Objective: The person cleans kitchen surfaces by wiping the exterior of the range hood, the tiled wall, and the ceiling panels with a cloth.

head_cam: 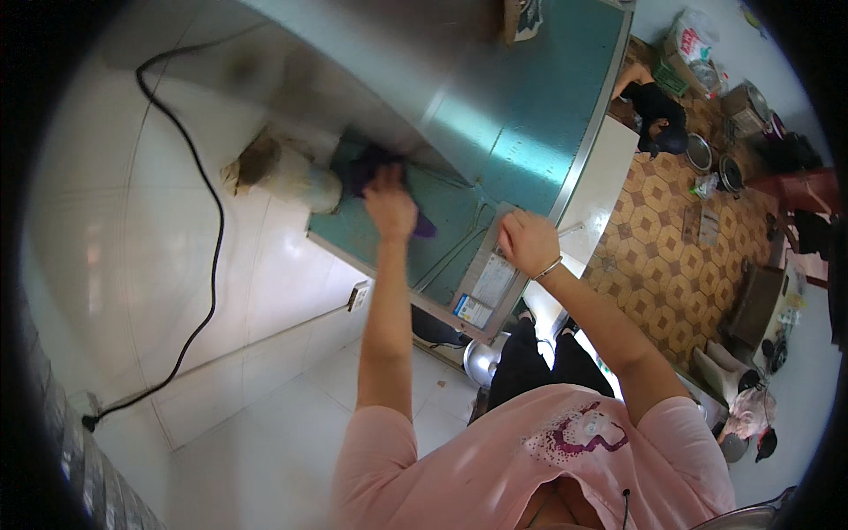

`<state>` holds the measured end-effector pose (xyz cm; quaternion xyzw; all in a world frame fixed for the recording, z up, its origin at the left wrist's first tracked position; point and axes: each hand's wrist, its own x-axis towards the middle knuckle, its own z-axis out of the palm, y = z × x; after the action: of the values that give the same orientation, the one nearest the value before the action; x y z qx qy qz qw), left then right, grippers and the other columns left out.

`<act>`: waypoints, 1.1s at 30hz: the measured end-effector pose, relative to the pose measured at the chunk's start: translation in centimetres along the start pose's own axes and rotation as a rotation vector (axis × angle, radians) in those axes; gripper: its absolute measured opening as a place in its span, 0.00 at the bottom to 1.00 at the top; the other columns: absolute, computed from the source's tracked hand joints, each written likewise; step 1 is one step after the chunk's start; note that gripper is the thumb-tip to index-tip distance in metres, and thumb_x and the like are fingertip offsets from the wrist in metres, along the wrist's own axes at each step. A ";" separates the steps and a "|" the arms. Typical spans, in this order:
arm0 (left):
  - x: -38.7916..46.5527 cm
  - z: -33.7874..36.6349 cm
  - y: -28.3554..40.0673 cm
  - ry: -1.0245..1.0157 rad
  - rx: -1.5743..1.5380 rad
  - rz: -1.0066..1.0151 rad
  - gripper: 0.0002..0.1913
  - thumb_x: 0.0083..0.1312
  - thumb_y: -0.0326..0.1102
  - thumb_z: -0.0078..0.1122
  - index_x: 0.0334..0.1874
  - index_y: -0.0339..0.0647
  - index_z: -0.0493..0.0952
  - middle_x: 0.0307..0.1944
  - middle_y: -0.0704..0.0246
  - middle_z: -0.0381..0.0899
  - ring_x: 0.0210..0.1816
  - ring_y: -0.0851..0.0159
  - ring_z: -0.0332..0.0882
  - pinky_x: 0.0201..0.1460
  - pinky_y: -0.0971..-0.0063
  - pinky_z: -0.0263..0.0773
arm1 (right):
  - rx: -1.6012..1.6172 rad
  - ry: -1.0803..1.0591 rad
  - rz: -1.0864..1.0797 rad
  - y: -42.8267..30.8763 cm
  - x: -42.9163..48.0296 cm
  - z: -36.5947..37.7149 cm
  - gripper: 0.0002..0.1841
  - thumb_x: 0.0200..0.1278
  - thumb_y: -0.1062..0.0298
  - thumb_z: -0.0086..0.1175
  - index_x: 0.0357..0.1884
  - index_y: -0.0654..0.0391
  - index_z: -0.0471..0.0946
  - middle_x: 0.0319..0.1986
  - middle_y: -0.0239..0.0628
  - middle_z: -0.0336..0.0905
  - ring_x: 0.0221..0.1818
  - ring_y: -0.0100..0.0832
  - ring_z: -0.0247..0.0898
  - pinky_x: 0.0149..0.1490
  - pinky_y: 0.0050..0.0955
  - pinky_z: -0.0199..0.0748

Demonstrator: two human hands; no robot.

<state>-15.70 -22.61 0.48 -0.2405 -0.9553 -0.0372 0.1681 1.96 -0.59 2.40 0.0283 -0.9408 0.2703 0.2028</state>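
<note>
My left hand (391, 204) presses on a dark purple cloth (424, 224), its fingers blurred. Beneath the cloth lies a green, worn metal top (440, 192) with raised seams. Close to that hand, a pale, stained duct pipe (308, 180) runs from the tiled wall to the green top. My right hand (530, 242) is curled into a fist on the metal front strip (474, 281), which bears printed labels. Whether its fingers hook around the strip's edge is hidden.
A black cable (215, 232) hangs along the white wall, near a socket (358, 296). A slanted steel panel (384, 79) rises above the green top. Far below, a person in black (652, 112) bends near pots (699, 152) on the patterned floor (662, 245). A round metal lid (487, 359) sits below.
</note>
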 end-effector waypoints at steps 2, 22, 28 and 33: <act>-3.6 -2.5 5.3 -0.149 -0.172 0.061 0.21 0.60 0.29 0.47 0.58 0.48 0.71 0.58 0.64 0.68 0.54 0.52 0.64 0.56 0.58 0.61 | -0.005 0.015 -0.007 0.6 -0.5 -0.3 0.07 0.48 0.66 0.55 0.26 0.55 0.70 0.24 0.37 0.69 0.26 0.40 0.70 0.30 0.38 0.67; 2.4 -3.2 -9.3 0.392 -0.820 -0.694 0.46 0.45 0.48 0.72 0.61 0.31 0.58 0.59 0.51 0.66 0.59 0.49 0.65 0.61 0.62 0.61 | -0.004 -0.003 -0.004 -0.2 -0.1 -0.5 0.06 0.50 0.68 0.54 0.24 0.55 0.69 0.23 0.38 0.68 0.26 0.41 0.68 0.31 0.38 0.66; 4.9 -2.3 -3.5 0.361 -0.721 -0.794 0.41 0.47 0.48 0.70 0.59 0.32 0.63 0.55 0.50 0.71 0.58 0.48 0.67 0.60 0.61 0.61 | 0.018 0.007 -0.010 -0.1 0.2 -0.9 0.06 0.50 0.68 0.53 0.24 0.55 0.69 0.22 0.38 0.67 0.26 0.42 0.68 0.30 0.38 0.65; 3.4 -3.1 -5.4 0.404 -0.616 -0.689 0.38 0.49 0.48 0.69 0.58 0.34 0.65 0.53 0.52 0.71 0.56 0.47 0.67 0.59 0.60 0.62 | 0.088 -0.010 -0.028 -1.4 0.6 -0.5 0.06 0.50 0.68 0.53 0.24 0.56 0.68 0.22 0.39 0.68 0.26 0.43 0.68 0.30 0.39 0.65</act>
<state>-20.15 -26.30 4.58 0.0625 -0.8722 -0.4165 0.2487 1.82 -1.51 3.74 0.0515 -0.9285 0.3083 0.2006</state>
